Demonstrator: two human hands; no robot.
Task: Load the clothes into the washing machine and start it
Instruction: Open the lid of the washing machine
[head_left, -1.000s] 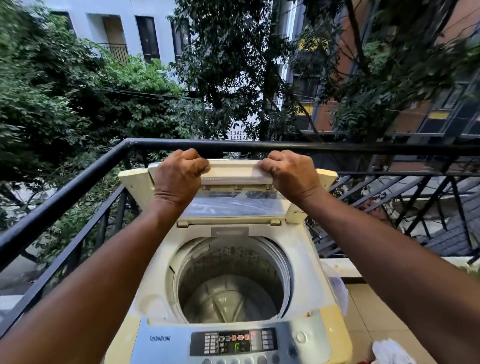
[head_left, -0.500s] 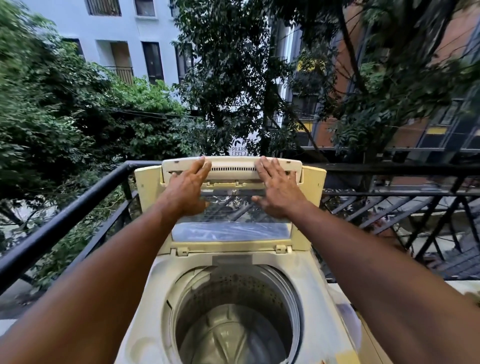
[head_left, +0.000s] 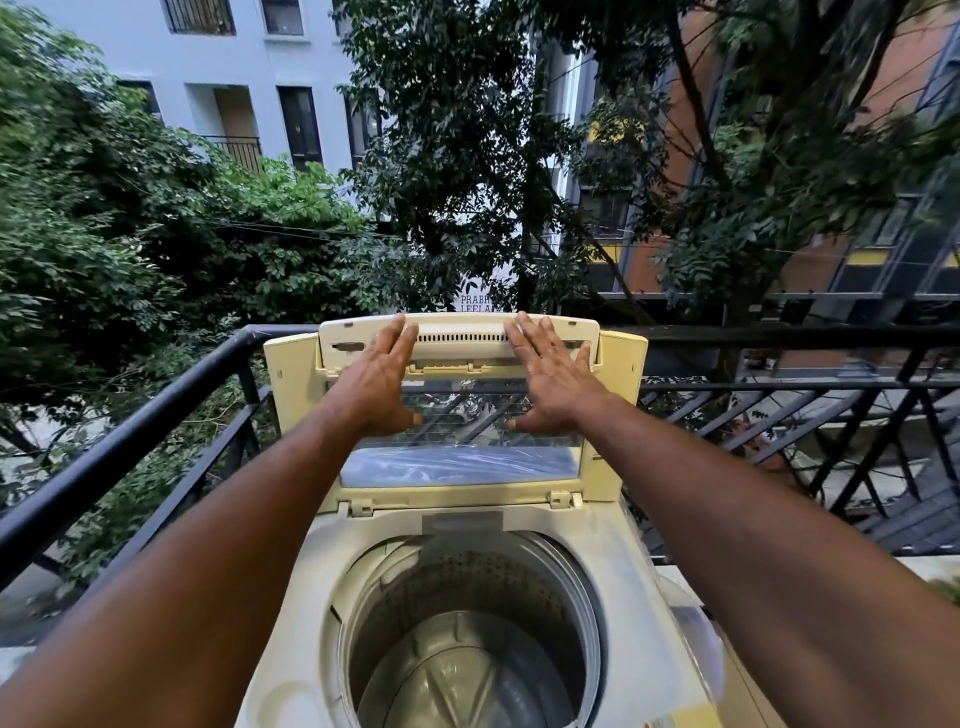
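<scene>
The washing machine (head_left: 467, 597) stands against the balcony railing (head_left: 156, 415), its folding lid (head_left: 457, 415) upright above the drum (head_left: 467, 639), which shows no clothes. The left hand (head_left: 379, 384) and the right hand (head_left: 550, 379) press flat on the lid, fingers straight and spread, holding nothing. The lid looks light, stiff plastic; its top edge seems the best place to hold it.

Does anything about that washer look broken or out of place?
Nothing looks broken. The lid stands folded upright against the railing, both flat hands, left and right, pressed on it. The drum is empty: no clothes loaded yet.
</scene>
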